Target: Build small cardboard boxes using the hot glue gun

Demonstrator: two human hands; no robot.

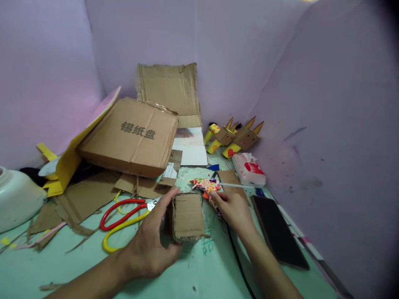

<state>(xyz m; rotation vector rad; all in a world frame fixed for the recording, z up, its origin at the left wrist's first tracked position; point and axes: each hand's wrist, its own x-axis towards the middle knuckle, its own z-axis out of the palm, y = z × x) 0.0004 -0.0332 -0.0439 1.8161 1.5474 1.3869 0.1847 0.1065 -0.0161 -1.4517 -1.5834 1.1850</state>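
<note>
My left hand (151,238) curves around the left side of a small cardboard box (188,216), its fingers at the far corner and its thumb by the near one. The box rests on the table with a flat brown face upward. In my right hand (233,209) is a flower-patterned hot glue gun (207,185), my fingers wrapped round its handle. Its nozzle points left, just beyond the box, and a pale glue stick (238,185) sticks out of its back. Scissors (124,220) with one red and one yellow handle lie left of my left hand, their blades partly hidden by it.
A large carton (131,137) leans at the back left over cardboard scraps (89,197). A white container (18,199) stands far left. On the right are a black phone (279,230), a tissue pack (249,169) and horned cardboard figures (245,137). A black cord (237,253) runs towards me.
</note>
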